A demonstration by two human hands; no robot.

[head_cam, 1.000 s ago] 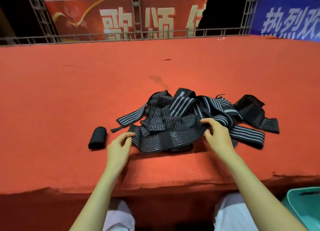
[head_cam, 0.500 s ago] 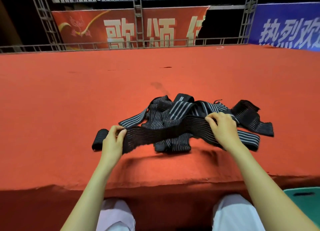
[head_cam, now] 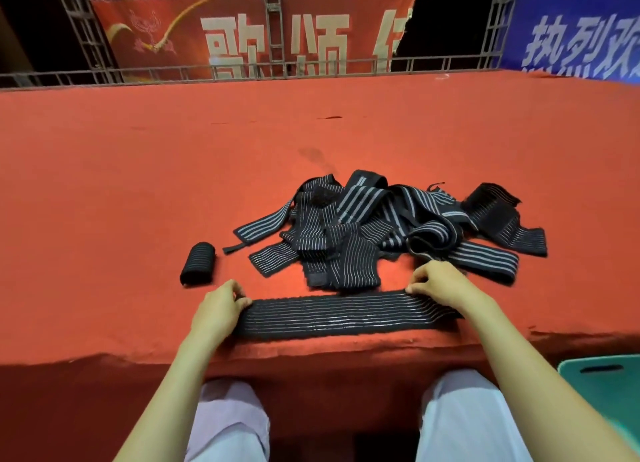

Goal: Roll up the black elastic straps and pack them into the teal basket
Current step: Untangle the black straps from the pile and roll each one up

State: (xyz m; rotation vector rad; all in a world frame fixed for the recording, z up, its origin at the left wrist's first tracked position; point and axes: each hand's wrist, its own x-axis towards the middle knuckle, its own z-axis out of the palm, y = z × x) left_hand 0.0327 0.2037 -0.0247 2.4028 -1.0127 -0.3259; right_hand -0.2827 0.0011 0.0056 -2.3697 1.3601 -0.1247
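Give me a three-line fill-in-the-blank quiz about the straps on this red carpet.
1. The left hand and right hand hold the ends of a strap lying ____, not rolled.
2. The finished roll lies to the ____ of the loose pile.
3. The teal basket is at the view's lower ____ corner.
Missing: flat; left; right.
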